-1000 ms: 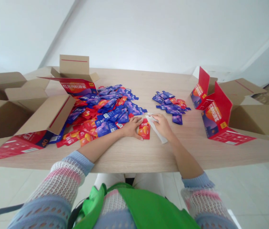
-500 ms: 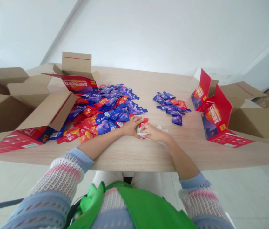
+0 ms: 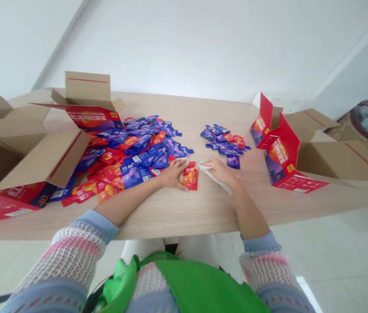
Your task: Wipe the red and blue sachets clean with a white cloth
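A red pouch (image 3: 190, 176) with orange fruit printed on it lies flat on the table in front of me. My left hand (image 3: 173, 174) rests along its left edge, fingers spread, with the thumb at the lower corner. Just right of the pouch, my right hand (image 3: 219, 170) is closed on a white tissue (image 3: 207, 168), part of which trails out under the hand. Beside my left hand spreads a large heap of blue and red pouches (image 3: 131, 152). A smaller group of pouches (image 3: 224, 141) lies beyond my right hand.
Open cardboard boxes stand on the left, one near (image 3: 34, 165) and one farther back (image 3: 91, 117). Two more open red boxes, a nearer one (image 3: 283, 163) and a farther one (image 3: 262, 126), are on the right. A white wall (image 3: 184, 48) rises behind the table (image 3: 177, 217).
My right hand has drawn the tissue off the red pouch to the right, leaving the pouch's front uncovered. My left hand stays at the pouch's left side. The view has shifted slightly right.
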Demonstrator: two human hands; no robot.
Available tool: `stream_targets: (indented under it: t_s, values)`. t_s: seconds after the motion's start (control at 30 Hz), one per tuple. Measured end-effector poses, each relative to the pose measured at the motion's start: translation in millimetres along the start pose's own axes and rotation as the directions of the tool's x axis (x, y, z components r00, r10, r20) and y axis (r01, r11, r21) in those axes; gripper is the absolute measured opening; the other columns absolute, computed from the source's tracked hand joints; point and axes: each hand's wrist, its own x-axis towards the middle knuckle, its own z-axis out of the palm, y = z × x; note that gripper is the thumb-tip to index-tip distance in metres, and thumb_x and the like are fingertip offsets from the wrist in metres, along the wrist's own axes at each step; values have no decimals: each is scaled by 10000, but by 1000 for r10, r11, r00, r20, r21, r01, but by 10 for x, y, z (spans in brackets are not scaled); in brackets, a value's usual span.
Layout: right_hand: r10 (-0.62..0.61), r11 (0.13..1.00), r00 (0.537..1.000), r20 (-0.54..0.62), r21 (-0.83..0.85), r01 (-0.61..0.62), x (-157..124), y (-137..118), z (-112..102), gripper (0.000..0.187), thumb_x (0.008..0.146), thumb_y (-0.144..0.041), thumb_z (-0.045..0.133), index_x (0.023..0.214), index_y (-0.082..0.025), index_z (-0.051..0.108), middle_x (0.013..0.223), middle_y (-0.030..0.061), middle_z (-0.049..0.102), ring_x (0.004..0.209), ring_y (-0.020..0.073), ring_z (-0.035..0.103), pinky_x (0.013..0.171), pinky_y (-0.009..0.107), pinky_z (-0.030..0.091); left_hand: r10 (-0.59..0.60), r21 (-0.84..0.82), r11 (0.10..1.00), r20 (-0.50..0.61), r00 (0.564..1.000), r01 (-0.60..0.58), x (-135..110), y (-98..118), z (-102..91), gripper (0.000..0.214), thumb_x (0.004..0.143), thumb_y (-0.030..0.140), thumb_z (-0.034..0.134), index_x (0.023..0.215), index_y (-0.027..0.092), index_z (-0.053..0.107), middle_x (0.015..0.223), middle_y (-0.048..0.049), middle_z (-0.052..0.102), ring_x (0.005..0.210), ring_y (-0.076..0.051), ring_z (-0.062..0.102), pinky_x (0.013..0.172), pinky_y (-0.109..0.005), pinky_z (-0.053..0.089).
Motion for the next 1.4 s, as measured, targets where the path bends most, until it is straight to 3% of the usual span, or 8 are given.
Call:
stream_targets:
  t_s: [0.1, 0.27, 0.5, 0.73, 0.97, 1.13, 1.23, 1.4]
  values:
    - [-33, 999, 992, -121, -44, 28, 111, -92, 219, 403, 813, -27, 449, 1109, -183, 674, 1061, 88, 625, 999, 207, 513, 899, 307, 382, 0, -4, 1000, 0, 1000, 0, 5, 10, 3, 1189, 460, 712, 744, 1448, 194, 333, 1476, -172, 302, 1353, -398, 204, 1083, -553, 226]
    - [-28, 971, 997, -67, -240, 11, 179, -284, 546, 414, 843, -49, 470, 1180, -218, 641, 1111, 94, 581, 1086, 241, 416, 923, 354, 344, 32, -17, 999, -31, 999, -33, 26, 25, -3, 1156, 465, 698, 752, 1435, 210, 356, 1452, -154, 342, 1330, -379, 253, 1090, -539, 228]
    - [-104, 960, 990, 97, -250, 125, 162, -348, 497, 357, 860, -137, 550, 1194, -235, 630, 1072, 95, 537, 1049, 236, 394, 876, 356, 333, 27, -23, 999, -50, 998, -29, 16, 29, 8, 1146, 461, 664, 773, 1425, 196, 368, 1429, -155, 377, 1320, -380, 272, 1078, -536, 255]
    - [-230, 953, 927, 295, -124, 276, 127, -570, 413, 258, 817, -129, 606, 1033, -223, 714, 940, 75, 555, 977, 221, 427, 877, 349, 330, 58, -14, 998, -59, 997, -59, 41, -57, 70, 1169, 450, 624, 797, 1427, 155, 358, 1422, -177, 370, 1308, -384, 281, 1084, -529, 252]
    - [51, 956, 992, 119, -294, -14, 197, -567, 453, 296, 864, -184, 565, 1124, -272, 675, 1053, 90, 561, 1023, 249, 413, 830, 347, 345, 52, -34, 998, -54, 997, -54, 78, 10, 25, 1175, 437, 654, 786, 1424, 180, 360, 1386, -173, 388, 1281, -394, 303, 1062, -561, 250]
    - [247, 865, 968, -40, -442, -239, 246, -429, 456, 383, 871, -108, 489, 1205, -250, 614, 1130, 120, 532, 1066, 284, 385, 799, 360, 337, 58, -48, 997, -37, 998, -60, 95, 21, -11, 1187, 438, 676, 772, 1407, 118, 373, 1370, -206, 379, 1286, -396, 311, 1077, -555, 231]
    - [216, 866, 976, -23, -456, -203, 225, -317, 418, 408, 876, -85, 461, 1234, -235, 586, 1146, 120, 524, 1082, 278, 380, 807, 355, 330, 63, -53, 996, -34, 997, -65, 89, 18, -27, 1169, 446, 672, 770, 1396, 110, 385, 1366, -209, 384, 1292, -388, 316, 1086, -541, 231]
    - [1, 920, 998, 64, -391, 24, 188, -255, 400, 431, 880, -83, 470, 1266, -248, 570, 1130, 101, 524, 1080, 245, 381, 850, 346, 318, 73, -62, 995, -66, 995, -77, 67, 6, -16, 1143, 448, 638, 786, 1387, 114, 396, 1375, -204, 394, 1290, -384, 335, 1085, -540, 242]
